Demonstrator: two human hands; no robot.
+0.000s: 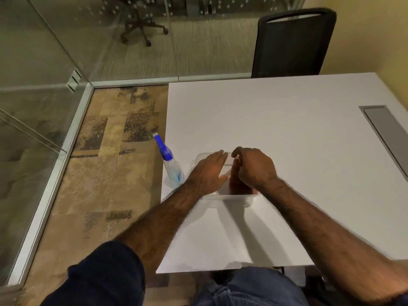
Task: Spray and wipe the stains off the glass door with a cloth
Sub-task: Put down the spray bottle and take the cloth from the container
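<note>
At centre frame, on the white table [276, 120], both hands reach into a clear plastic container [227, 196]. The left hand [208, 173] lies flat, fingers stretched open. The right hand [254, 167] curls its fingers down inside; whether it grips anything, I cannot tell. The spray bottle [171, 163] stands just left of the container, near the table's left edge. Glass door [33, 107] at left.

Both hands [231, 171] inside clear container [227, 198], spray bottle [171, 164] beside, white table [276, 120]
</note>
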